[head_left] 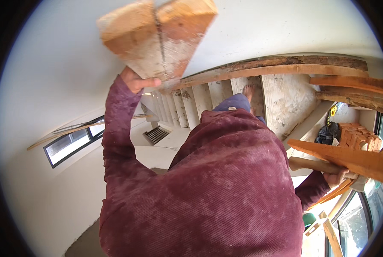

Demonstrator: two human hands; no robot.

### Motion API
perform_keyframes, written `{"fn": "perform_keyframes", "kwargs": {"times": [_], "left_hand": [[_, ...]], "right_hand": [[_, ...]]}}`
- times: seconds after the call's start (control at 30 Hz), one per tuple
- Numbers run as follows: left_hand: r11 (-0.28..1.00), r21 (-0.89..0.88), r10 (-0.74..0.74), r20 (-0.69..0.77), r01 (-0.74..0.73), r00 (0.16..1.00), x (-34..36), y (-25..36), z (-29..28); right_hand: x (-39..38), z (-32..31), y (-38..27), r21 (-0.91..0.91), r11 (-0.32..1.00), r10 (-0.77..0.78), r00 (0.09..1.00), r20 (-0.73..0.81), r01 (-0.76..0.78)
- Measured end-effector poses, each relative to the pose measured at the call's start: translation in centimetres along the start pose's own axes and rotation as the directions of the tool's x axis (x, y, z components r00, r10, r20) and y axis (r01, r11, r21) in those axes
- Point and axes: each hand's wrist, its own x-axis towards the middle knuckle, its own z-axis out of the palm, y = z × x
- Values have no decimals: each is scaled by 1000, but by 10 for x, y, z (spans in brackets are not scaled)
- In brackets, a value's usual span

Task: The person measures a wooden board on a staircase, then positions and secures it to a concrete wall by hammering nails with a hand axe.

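My left hand [138, 81] is raised at the upper left, closed round the lower end of two thick wooden boards [144, 40] that lie side by side with a dark seam between them. Their cut ends point up, and whitish smears cover their faces. At the lower right, my right hand [337, 176] grips a hatchet [313, 165] by its pale wooden handle, close to the metal head, which is only partly visible. An orange-brown plank [341, 156] runs just above that hand.
Dusty stairs [200, 100] descend to the left, with my bare foot [249, 92] on a step. Long timbers [277, 66] line the wall side. Stacked bricks [357, 136] and a black plastic bag [327, 133] sit at the right, near glass windows [354, 222]. Sticks cross a small window [73, 143].
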Motion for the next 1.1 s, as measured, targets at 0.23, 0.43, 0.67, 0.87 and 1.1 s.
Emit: {"fn": "perform_keyframes", "kwargs": {"times": [0.23,0.43,0.67,0.87,1.1], "left_hand": [[989,-141,-58,-36,52,998,-54,-22,-23],[980,-201,18,128,8,992,-30,11,41],[986,-33,165,108,-163,980,18,-4,86],[982,-12,191,12,-190,982,29,4,106],[959,55,281,-106,-276,954,27,1,114]], "right_hand": [[4,36,1,149,986,43,983,176,-70],[-5,58,8,138,990,-24,978,210,-6],[-50,81,9,108,993,-53,993,106,41],[-76,93,10,93,994,-63,989,133,51],[-62,72,4,122,992,-39,977,212,13]]}}
